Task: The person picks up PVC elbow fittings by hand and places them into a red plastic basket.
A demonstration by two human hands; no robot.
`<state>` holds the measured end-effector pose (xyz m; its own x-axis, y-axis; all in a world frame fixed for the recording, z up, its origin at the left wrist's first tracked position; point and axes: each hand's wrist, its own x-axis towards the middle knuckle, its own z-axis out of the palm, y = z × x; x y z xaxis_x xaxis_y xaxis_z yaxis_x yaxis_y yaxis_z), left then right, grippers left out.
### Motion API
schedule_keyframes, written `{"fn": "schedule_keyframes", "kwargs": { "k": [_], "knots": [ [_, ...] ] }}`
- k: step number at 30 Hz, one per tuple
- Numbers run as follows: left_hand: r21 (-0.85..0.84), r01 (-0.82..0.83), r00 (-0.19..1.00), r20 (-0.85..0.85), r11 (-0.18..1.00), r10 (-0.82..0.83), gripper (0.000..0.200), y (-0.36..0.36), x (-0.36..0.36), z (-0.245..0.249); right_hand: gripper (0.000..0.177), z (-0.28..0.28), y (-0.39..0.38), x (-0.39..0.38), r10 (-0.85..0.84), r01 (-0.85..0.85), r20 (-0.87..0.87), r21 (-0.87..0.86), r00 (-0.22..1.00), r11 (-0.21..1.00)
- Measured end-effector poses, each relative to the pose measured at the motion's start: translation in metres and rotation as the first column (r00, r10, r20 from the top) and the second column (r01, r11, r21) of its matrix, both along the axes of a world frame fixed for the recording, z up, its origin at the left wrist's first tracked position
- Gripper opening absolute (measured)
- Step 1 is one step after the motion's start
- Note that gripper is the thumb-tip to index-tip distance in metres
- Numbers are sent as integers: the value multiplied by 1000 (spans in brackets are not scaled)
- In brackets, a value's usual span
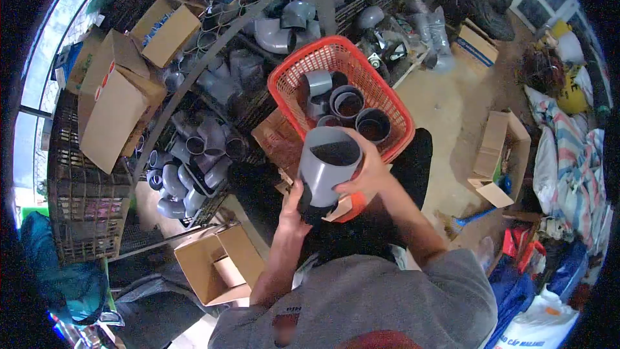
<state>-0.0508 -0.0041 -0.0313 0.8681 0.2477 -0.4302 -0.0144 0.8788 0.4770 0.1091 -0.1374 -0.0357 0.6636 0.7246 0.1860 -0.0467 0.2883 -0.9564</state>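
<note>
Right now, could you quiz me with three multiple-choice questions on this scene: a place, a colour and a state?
1. Where do the short pipe rings lie? A cardboard box; B basket; C striped cloth.
2. Basket colour? A blue; B green; C red-orange.
3. The big grey fitting is: A held by both hands; B lying on the floor; C inside a box.
Answers: 1 B, the rings sit inside its mesh walls. 2 C, its mesh is plainly red-orange. 3 A, the left hand holds its base and the right hand its side.
</note>
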Motion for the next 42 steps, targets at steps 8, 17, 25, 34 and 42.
{"fn": "schedule_keyframes", "kwargs": {
  "k": [8, 17, 25, 34, 42],
  "knots": [
    [383, 140, 949, -314, 913, -13, 22, 28, -36, -59, 113, -11, -6, 51, -139, 213, 267, -273, 954, 938],
    [357, 96, 949, -315, 929, 23, 22, 33, -31, -90, 107, -80, 15, 82, 281, 312, 634, -658, 720, 686],
    [304, 104, 914, -405, 947, 30, 20, 30, -21, -82, 107, -84, 30, 63, 511, 359, 704, -699, 493, 618],
    [283, 141, 907, -422, 949, -9, 21, 29, -7, -83, 100, -126, -4, 76, 616, 565, 735, -647, 284, 512],
    [306, 70, 917, -393, 949, 60, 22, 30, 8, -72, 83, -44, -8, 49, 328, 398, 736, -621, 592, 676]
  ]
}}
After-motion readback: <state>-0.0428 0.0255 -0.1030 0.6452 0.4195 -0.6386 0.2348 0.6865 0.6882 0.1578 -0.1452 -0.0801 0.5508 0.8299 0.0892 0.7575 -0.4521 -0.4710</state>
